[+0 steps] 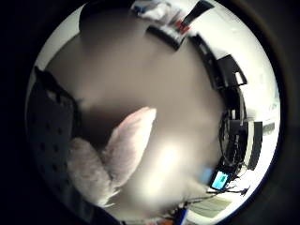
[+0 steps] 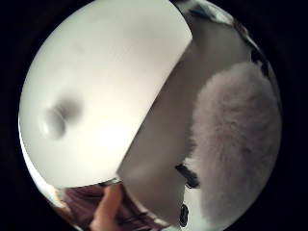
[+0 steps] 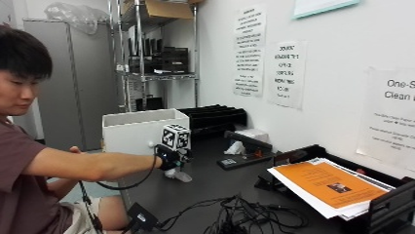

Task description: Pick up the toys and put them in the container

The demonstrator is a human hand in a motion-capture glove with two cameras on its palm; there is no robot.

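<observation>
Right hand point(image 3: 170, 158): I see it gripping a plush toy point(image 3: 179, 175) — just above the desk point(image 3: 214, 187).
Container point(image 3: 139, 130): white — just beside it.

container point(image 3: 139, 130) on table point(image 3: 207, 187) | toy point(image 3: 178, 175) before container, under right hand point(image 3: 170, 157)

This is a lab or office workroom: printed notices point(image 3: 250, 51) are taped to the white wall, a metal wire shelving rack point(image 3: 158, 53) holds boxes and equipment, and the dark tabletop point(image 3: 214, 187) carries paper trays with documents point(image 3: 330, 187) and a tangle of cables point(image 3: 243, 214).
</observation>
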